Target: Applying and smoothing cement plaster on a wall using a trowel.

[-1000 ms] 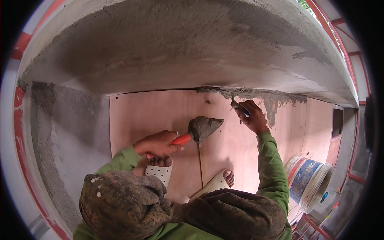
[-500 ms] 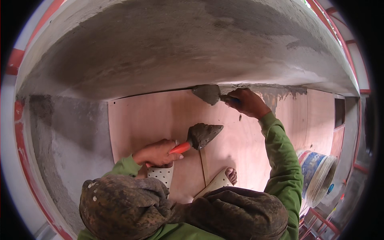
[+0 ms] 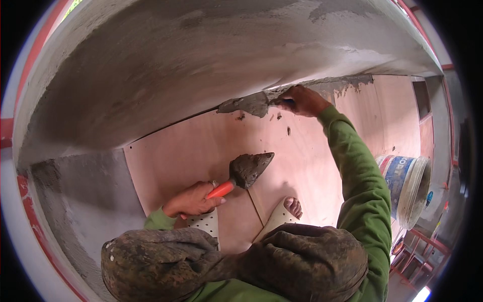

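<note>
My left hand (image 3: 193, 199) is closed round the orange handle of a pointed trowel (image 3: 250, 170). Wet grey mortar lies heaped on that blade, which is held low over the plywood sheet (image 3: 176, 156). Farther off, my right hand (image 3: 305, 100) grips the dark handle of a second trowel (image 3: 255, 104). Its mortar-smeared blade rests against the joint where the grey plastered wall (image 3: 166, 75) meets the plywood. A rough strip of mortar (image 3: 347, 83) runs along that joint to the right of my hand. Small mortar crumbs lie on the board just below the blade.
A mortar-stained bucket (image 3: 408, 189) lies tipped on its side at the right. My feet, in light clogs (image 3: 279, 217), stand on the plywood. Rough grey concrete (image 3: 95, 191) borders the board at the left. Red metal framing (image 3: 422, 251) shows at lower right.
My right hand and its trowel have reached farther up the picture, to the joint, and fresh mortar crumbs show below. The left trowel stays nearly in place. The whole view has tilted.
</note>
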The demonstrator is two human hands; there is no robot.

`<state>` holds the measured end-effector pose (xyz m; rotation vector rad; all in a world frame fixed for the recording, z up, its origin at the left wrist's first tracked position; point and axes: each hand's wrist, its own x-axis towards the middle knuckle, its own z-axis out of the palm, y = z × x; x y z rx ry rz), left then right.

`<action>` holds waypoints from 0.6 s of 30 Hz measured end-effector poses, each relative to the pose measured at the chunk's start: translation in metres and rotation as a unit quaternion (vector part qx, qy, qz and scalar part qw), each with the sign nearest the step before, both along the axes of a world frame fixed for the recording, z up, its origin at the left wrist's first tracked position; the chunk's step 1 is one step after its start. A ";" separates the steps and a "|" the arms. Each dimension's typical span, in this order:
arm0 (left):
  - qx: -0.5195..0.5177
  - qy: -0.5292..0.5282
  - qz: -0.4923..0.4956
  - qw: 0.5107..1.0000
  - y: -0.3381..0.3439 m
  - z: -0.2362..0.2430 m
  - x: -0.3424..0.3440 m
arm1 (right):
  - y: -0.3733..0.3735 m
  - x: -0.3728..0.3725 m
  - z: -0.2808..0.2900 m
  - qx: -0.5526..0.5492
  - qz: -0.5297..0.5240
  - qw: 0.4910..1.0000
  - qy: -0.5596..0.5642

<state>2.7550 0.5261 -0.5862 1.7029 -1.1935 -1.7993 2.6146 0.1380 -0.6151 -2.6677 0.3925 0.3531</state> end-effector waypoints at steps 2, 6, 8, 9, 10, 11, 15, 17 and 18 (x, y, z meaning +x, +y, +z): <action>0.026 0.007 -0.005 1.000 -0.001 0.002 0.001 | -0.015 -0.011 -0.002 0.026 0.009 0.999 -0.031; 0.020 0.027 0.019 0.999 -0.003 0.006 0.000 | -0.032 -0.031 -0.001 0.018 -0.011 1.000 -0.005; 0.013 0.025 0.015 0.999 -0.004 0.009 -0.001 | -0.038 -0.042 0.004 0.005 -0.029 0.999 0.013; 0.029 0.028 0.029 0.999 -0.004 0.011 -0.001 | -0.043 -0.049 0.008 0.019 -0.052 0.998 0.021; 0.044 0.030 0.043 0.998 -0.003 0.014 -0.001 | -0.048 -0.056 0.013 0.033 -0.073 0.996 0.027; 0.043 0.028 0.039 0.998 -0.003 0.018 -0.001 | -0.052 -0.064 0.019 0.046 -0.096 0.994 0.034; 0.095 0.034 0.082 0.992 -0.001 0.025 0.000 | -0.054 -0.104 0.041 0.000 -0.162 0.986 0.027; 0.104 0.039 0.106 0.988 -0.001 0.022 -0.001 | -0.036 -0.130 0.048 0.039 -0.215 0.976 -0.020; 0.118 0.010 0.100 0.988 0.000 0.020 0.001 | -0.024 -0.143 0.052 0.072 -0.277 0.957 -0.053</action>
